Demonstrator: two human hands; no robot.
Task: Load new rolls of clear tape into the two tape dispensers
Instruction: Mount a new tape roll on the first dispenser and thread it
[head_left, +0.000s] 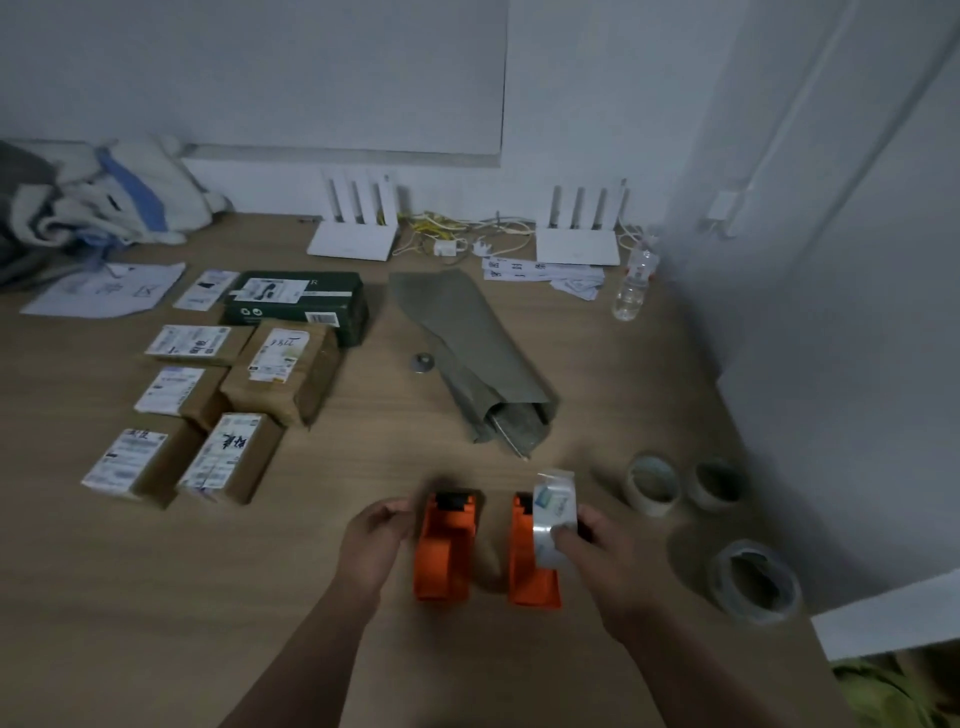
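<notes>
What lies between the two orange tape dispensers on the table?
Only bare table shows between the left dispenser and the right dispenser, seen in the head view.

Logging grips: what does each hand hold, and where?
Right hand pinches the clear tape roll by its near edge; left hand touches the left orange dispenser's side.

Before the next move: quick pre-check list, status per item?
1. Both dispensers within reach: ok; left dispenser and right dispenser stand side by side on the table.
2. Left hand steadying the left dispenser: ok, at its side.
3. Right hand gripping the clear tape: ok.
4. Tape seated in the right dispenser: cannot tell.
5. Left dispenser loaded: cannot tell.
6. Spare roll nearby: ok, right of the dispensers.
</notes>
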